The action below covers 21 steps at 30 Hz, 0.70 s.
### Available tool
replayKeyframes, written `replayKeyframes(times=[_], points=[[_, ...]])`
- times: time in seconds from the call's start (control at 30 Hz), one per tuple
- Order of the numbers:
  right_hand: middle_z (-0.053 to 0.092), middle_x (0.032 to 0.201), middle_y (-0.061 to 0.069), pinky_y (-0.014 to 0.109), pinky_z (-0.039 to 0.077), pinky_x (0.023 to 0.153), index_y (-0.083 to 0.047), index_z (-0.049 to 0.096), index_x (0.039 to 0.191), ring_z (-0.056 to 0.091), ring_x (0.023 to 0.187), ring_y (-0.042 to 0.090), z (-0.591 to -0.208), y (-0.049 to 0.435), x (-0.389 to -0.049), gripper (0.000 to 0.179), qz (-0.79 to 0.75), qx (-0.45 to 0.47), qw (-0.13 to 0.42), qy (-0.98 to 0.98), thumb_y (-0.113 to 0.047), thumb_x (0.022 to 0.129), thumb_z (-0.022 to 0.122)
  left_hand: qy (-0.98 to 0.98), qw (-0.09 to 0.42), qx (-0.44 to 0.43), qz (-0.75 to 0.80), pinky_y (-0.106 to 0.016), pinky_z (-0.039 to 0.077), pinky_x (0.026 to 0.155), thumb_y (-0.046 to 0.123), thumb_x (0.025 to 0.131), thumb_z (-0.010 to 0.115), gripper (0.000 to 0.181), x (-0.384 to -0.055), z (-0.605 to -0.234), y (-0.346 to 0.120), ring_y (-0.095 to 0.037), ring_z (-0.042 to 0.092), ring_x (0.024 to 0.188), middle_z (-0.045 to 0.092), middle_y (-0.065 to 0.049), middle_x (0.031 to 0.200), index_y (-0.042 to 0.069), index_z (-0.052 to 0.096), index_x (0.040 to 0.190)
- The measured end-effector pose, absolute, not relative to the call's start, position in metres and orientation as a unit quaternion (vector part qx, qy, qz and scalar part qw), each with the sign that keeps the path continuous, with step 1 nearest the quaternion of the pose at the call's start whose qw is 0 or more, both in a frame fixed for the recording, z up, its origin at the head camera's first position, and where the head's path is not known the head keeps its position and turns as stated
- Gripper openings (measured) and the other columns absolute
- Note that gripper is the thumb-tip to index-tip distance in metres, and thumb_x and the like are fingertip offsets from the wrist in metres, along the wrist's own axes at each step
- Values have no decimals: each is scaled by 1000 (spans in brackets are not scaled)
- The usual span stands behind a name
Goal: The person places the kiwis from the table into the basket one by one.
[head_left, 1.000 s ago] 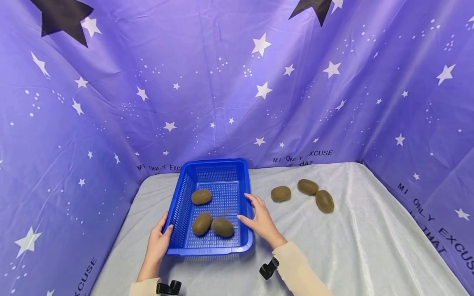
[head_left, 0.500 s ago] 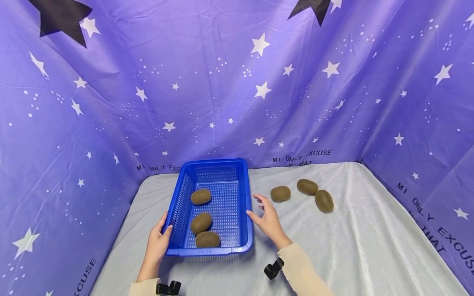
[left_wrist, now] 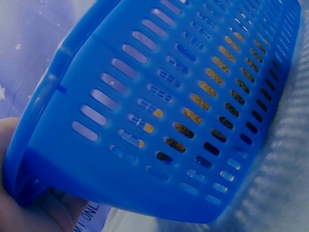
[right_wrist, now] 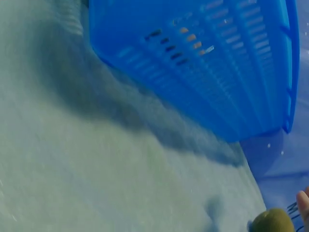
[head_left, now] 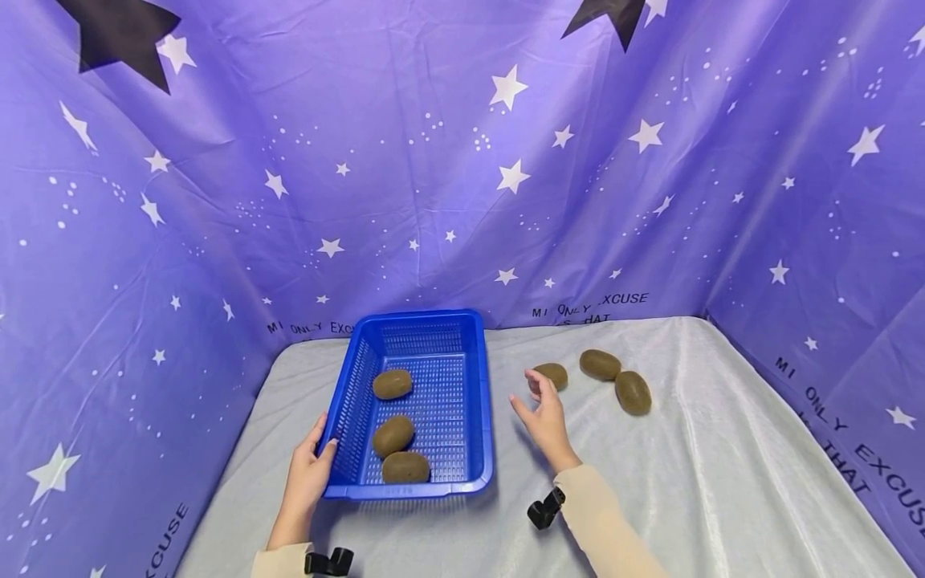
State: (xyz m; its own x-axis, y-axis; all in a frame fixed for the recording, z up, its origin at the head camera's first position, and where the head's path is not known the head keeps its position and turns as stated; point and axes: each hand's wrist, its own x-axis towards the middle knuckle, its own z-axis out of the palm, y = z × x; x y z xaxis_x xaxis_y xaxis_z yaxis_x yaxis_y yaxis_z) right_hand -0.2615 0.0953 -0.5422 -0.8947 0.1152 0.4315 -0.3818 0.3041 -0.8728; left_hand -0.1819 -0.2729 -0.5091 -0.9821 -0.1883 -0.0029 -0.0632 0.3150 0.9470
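Note:
My left hand (head_left: 307,474) grips the left rim of a blue plastic basket (head_left: 479,433), thumb over the rim. In the left wrist view the fingers curl under the edge of the basket (left_wrist: 63,159). Three brown kiwis lie inside: an upper kiwi (head_left: 393,384), a middle kiwi (head_left: 393,435) and a lower kiwi (head_left: 405,467). My right hand (head_left: 547,421) is right of the basket, thumb and fingers spread with nothing between them. Its fingertips overlap a kiwi (head_left: 555,375) on the cloth, partly hiding it. The right wrist view shows that kiwi (right_wrist: 273,221) beside a fingertip.
Two more kiwis, one lying flat (head_left: 601,364) and one slanted (head_left: 633,392), touch each other farther right. A pale grey cloth (head_left: 686,482) covers the table. Purple star-printed curtains (head_left: 433,160) stand behind and at both sides.
My right hand has moved from the basket's right side, right and away to the kiwi on the cloth. The lower kiwi in the basket has rolled left. My left hand stays put.

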Motion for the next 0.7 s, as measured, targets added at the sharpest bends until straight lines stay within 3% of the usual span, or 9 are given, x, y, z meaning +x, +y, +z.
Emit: replayKeyframes(times=[0.2,0.7], points=[[51,119,26,52,44,93,8,50,125,49,112,40,-548,104,-269,52,595,52,202,-776,-3,79,72,-809,54,81,-580,-47,16,114,-2,97,40,54,-181,-509,-273,-35,15,142,18,-23,153,-6,19,147],[49,118,27,53,41,93,8,50,122,43,111,39,-556,116,-281,52,564,29,249,-786,-3,76,73,-810,53,82,-579,-48,16,114,-2,97,41,54,-181,-508,-272,-35,15,141,19,-23,152,-6,20,147]])
